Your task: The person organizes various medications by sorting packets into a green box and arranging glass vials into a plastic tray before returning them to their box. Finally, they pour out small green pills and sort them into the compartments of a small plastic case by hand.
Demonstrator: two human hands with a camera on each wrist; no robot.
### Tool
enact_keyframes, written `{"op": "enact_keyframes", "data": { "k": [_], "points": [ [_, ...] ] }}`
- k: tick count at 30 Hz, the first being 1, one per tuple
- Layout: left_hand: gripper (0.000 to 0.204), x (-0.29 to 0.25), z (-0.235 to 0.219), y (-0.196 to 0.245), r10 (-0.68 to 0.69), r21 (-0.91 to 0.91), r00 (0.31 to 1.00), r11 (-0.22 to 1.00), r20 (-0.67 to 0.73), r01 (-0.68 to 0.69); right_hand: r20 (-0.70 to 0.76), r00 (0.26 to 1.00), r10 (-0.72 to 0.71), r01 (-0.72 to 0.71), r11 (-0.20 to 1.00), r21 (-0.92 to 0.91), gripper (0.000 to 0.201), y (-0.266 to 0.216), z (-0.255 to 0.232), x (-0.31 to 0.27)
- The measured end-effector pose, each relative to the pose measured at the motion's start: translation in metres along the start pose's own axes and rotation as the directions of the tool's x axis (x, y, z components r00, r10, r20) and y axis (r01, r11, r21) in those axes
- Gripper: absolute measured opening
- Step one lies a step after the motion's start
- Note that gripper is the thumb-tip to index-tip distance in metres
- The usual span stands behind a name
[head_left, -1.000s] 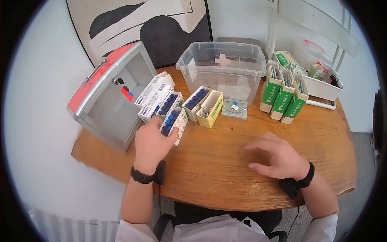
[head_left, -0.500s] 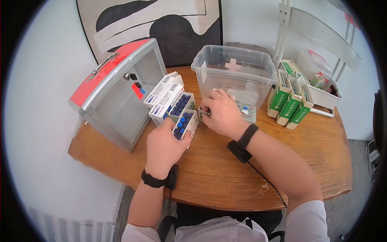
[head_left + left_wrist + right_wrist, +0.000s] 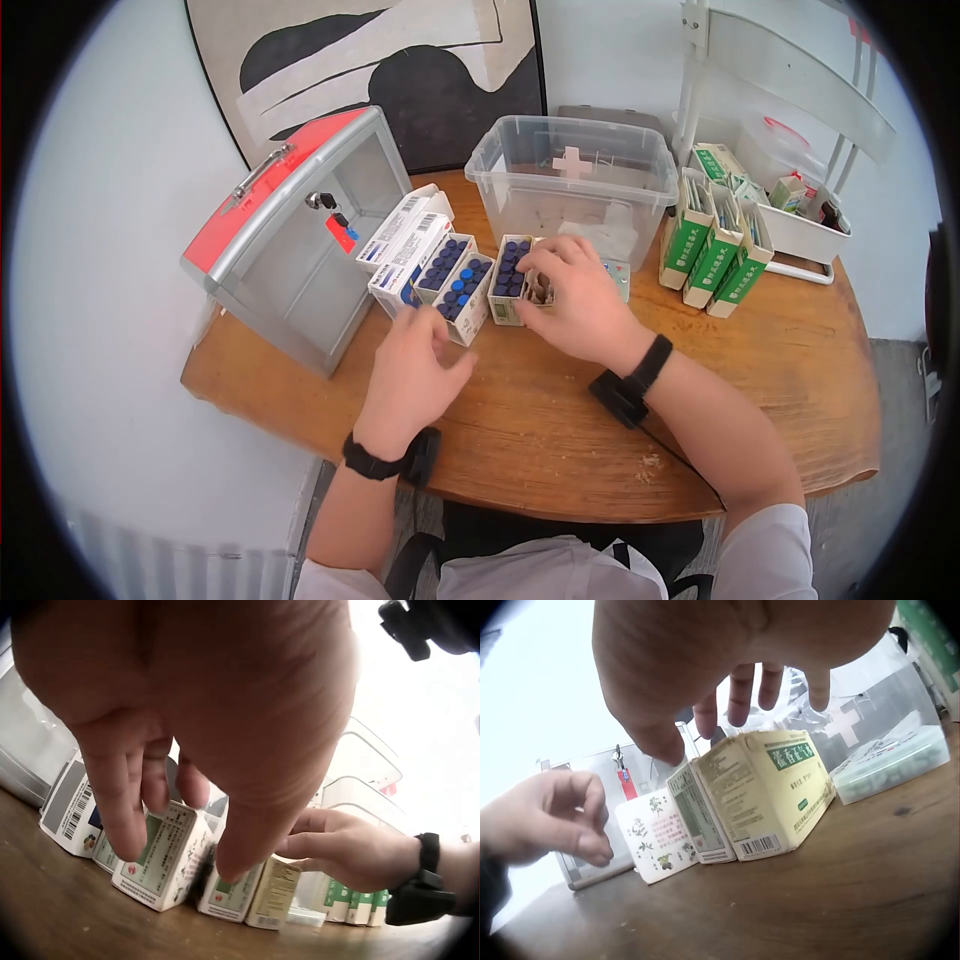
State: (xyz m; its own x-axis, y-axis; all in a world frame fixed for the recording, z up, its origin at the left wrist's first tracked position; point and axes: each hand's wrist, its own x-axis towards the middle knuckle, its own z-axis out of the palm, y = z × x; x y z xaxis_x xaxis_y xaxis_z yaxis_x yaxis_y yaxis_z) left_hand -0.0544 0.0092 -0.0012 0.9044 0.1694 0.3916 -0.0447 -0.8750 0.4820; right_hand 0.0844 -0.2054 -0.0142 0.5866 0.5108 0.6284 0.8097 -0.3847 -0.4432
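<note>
In the head view my left hand hovers with loosely bent fingers just in front of a white carton of blue-capped vials. A second vial carton sits behind it, beside white printed boxes. Another vial carton stands close to the right of these. My right hand is over the yellow carton, fingers spread and bent above its open top. The right wrist view shows the thumb near the top edges of the yellow carton and its neighbour, with nothing pinched.
A red-topped silver case with keys in its lock stands on the left. Behind the cartons is a clear plastic bin. A flat clear case lies right of the yellow carton. Green-and-white cartons stand farther right.
My right hand came in from the right to the cartons, then drew back slightly. The vial carton beside the yellow one now stands nearer the left group. My left hand has let go of the front carton.
</note>
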Motion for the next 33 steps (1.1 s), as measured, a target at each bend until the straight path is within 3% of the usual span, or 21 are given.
{"op": "enact_keyframes", "data": {
  "k": [1,3,4,6,10,12,16,18,22,25,28,31,33],
  "points": [
    [0.038,-0.001,0.001,-0.001,0.0,0.001,1.0,1.0,0.002,0.0,-0.001,1.0,0.002,-0.002,1.0,0.001,0.032,0.001,-0.002,-0.004],
    [0.029,-0.002,0.005,-0.005,0.065,-0.067,0.971,0.996,0.23,-0.05,0.057,0.998,0.014,-0.013,1.0,-0.019,0.047,0.002,-0.005,-0.01],
    [0.029,0.001,0.009,-0.007,0.065,-0.065,0.971,0.997,0.229,-0.052,0.055,0.998,0.013,-0.012,1.0,-0.018,0.047,0.002,-0.004,-0.012],
    [0.022,0.015,0.018,-0.01,0.205,-0.083,0.96,0.978,0.189,-0.192,0.114,0.993,-0.008,-0.001,0.997,0.08,0.049,0.004,-0.001,-0.013],
    [0.02,0.024,0.026,-0.006,0.189,-0.09,0.956,0.981,0.222,-0.173,0.116,0.993,-0.026,0.019,0.998,0.066,0.048,0.012,0.005,-0.011],
    [0.022,0.026,0.027,-0.009,0.251,-0.093,0.95,0.967,0.186,-0.237,0.085,0.995,-0.048,0.044,0.998,0.052,0.048,0.013,0.009,-0.011],
    [0.021,0.032,0.021,0.017,0.164,-0.202,0.976,0.97,0.14,-0.134,0.047,0.997,-0.059,0.057,0.997,0.047,0.048,0.015,0.014,-0.013],
    [0.02,0.043,0.024,0.02,0.228,-0.107,0.973,0.969,0.045,-0.223,0.049,0.997,-0.053,0.052,0.998,0.027,0.053,0.016,0.016,-0.012],
    [0.016,0.053,0.028,0.018,0.269,-0.041,0.96,0.963,0.081,-0.266,0.047,0.999,0.005,-0.006,1.0,0.021,0.061,0.009,0.006,-0.015],
    [0.012,0.045,0.015,0.015,0.298,-0.056,0.95,0.954,0.093,-0.294,0.017,0.998,0.061,-0.062,0.995,0.081,0.068,0.007,-0.01,-0.028],
    [0.011,0.025,-0.011,0.018,0.315,-0.04,0.936,0.949,0.156,-0.312,0.077,0.991,0.113,-0.116,0.992,0.041,0.07,0.013,-0.018,-0.037],
    [0.021,-0.004,-0.034,0.025,0.302,0.058,0.935,0.946,0.186,-0.318,0.119,0.988,0.103,-0.117,0.986,0.122,0.065,0.018,-0.02,-0.04],
    [0.033,-0.02,-0.044,0.029,0.264,-0.058,0.946,0.965,0.188,-0.257,0.122,0.991,0.05,-0.062,0.994,0.093,0.058,0.024,-0.015,-0.037]
  ]
}}
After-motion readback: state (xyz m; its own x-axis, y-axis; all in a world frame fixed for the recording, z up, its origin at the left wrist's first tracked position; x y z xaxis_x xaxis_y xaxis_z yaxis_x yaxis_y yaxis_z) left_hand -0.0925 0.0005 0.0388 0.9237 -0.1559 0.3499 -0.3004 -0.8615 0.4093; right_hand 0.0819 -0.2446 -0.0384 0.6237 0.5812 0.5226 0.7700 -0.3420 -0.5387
